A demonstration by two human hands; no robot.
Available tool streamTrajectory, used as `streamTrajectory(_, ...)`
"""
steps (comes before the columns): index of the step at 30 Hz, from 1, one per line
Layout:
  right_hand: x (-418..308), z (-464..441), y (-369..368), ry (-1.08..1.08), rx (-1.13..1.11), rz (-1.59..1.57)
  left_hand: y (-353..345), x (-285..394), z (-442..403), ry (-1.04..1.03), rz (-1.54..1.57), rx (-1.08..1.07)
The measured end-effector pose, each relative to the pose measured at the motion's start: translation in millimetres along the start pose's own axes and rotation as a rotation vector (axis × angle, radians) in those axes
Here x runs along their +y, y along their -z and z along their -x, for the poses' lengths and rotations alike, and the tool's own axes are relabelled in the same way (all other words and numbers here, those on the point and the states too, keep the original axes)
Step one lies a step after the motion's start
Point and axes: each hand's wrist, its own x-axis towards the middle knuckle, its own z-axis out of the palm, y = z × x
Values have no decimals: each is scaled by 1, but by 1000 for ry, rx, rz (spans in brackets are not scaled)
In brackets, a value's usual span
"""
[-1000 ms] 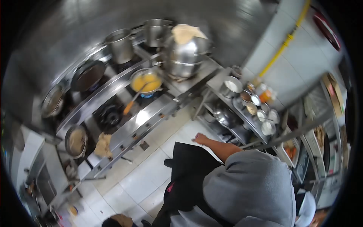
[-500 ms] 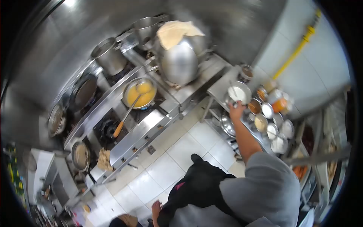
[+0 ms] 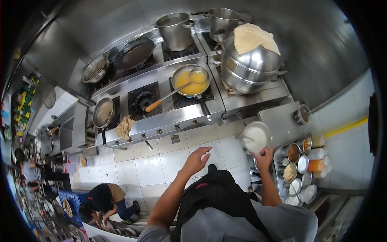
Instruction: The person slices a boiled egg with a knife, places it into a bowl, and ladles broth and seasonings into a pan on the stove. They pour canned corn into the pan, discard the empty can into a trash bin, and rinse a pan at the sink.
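Note:
My right hand [image 3: 264, 158] grips the near rim of a metal bowl [image 3: 267, 128] that holds something white and has a spoon-like utensil in it. The bowl is held above the floor beside the steel side table. My left hand [image 3: 196, 160] is in front of me over the floor tiles, fingers stretched out, touching nothing. Ahead of it on the stove is a frying pan [image 3: 204, 105] of yellow liquid. A ladle [image 3: 163, 99] with a wooden handle rests in that pan, its handle pointing to the left.
A large steamer pot [image 3: 246, 72] with a cloth on its lid stands right of the pan. Several containers of ingredients [image 3: 291, 171] are at the right. A pan [image 3: 103, 113] and a crumpled cloth [image 3: 125, 127] lie at the stove's left. A co-worker [image 3: 105, 197] bends down at lower left.
My right hand has lifted the bowl off the side table and brought it left toward the stove. My left hand has risen into view in front of me. The view has turned left.

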Motion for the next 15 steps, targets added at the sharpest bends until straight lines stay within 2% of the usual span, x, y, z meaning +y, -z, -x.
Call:
streamTrajectory(1, -12, 4, -8, 120, -74, -47, 3, 14, -1, -142, -90, 73)
streamTrajectory(2, -31, 7, -13, 138, -90, -56, 4, 22, 1, -281, -184, 145)
streamTrajectory(4, -74, 18, -25, 119, -400, -154, 9, 28, 13, -287, -251, 208)
streamTrajectory(6, -97, 29, -57, 224, -571, -298, 16, 32, 36, -217, -508, 315)
streamTrajectory(7, -88, 38, -83, 311, -669, -266, 19, 30, 52, -191, -507, 343)
streamTrajectory(9, -122, 55, -119, 441, -768, -379, 30, 20, 92, 168, -739, 294)
streamTrajectory(11, -168, 74, -150, 528, -939, -480, 36, -1, 136, 317, -796, 389)
streamTrajectory(15, -252, 143, -203, 839, -1250, -597, 35, -34, 241, 619, -868, 628)
